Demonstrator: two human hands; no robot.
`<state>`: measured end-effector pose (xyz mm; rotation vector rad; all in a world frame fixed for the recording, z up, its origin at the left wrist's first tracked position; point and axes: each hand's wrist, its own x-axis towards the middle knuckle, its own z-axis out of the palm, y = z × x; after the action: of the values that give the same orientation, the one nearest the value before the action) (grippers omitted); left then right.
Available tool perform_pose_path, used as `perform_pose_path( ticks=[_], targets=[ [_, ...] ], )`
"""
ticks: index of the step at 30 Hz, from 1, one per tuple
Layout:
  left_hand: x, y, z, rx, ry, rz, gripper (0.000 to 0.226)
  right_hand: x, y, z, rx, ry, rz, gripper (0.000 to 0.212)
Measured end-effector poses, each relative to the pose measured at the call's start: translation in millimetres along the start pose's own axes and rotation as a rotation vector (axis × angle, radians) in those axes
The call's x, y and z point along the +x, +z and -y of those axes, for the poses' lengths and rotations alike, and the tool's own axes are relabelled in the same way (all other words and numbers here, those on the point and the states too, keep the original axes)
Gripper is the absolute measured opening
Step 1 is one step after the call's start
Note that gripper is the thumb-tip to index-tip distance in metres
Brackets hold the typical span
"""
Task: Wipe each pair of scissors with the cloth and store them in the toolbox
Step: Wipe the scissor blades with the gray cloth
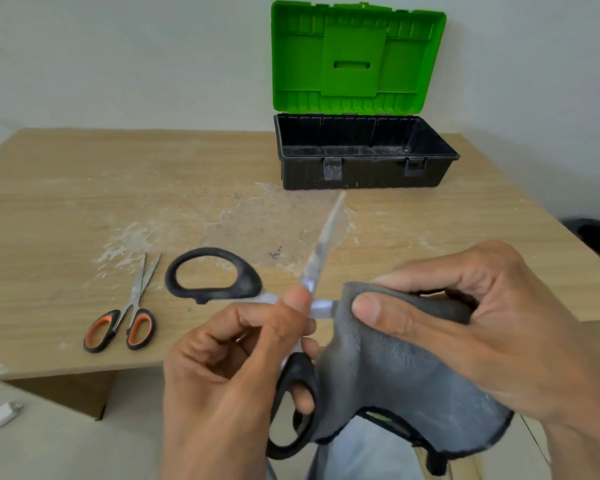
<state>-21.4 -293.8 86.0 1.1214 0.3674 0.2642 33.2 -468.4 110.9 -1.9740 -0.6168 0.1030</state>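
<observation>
L hand point(229, 368) grips black scissors point(219, 275); R hand point(465, 323) pinches cloth point(413, 375) on blade.

Legible text: none. Checked surfaces: toolbox point(361, 176) at 12 o'clock, black-handled scissors point(248, 282) at centre, orange-handled scissors point(139, 329) at 9 o'clock, cloth point(395, 375) at 5 o'clock. No readable label, brand, number or sign on any.
</observation>
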Motion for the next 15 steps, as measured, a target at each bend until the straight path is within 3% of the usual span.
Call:
perform_pose_path(
  ticks=[6,12,15],
  targets=[
    [2.0,-3.6,-3.7,-0.043,0.031,-0.005,0.034,-6.0,-7.2,-0.2,0.019,0.02,-0.083,0.02],
    [-2.3,2.0,3.1,0.028,0.066,0.056,0.033,-0.2,5.3,5.6,0.01,-0.011,0.022,0.019],
    [0.2,-1.2,0.1,-0.053,-0.012,0.002,0.034,0.6,3.9,3.2,-0.02,-0.045,-0.003,0.015]
  ],
)
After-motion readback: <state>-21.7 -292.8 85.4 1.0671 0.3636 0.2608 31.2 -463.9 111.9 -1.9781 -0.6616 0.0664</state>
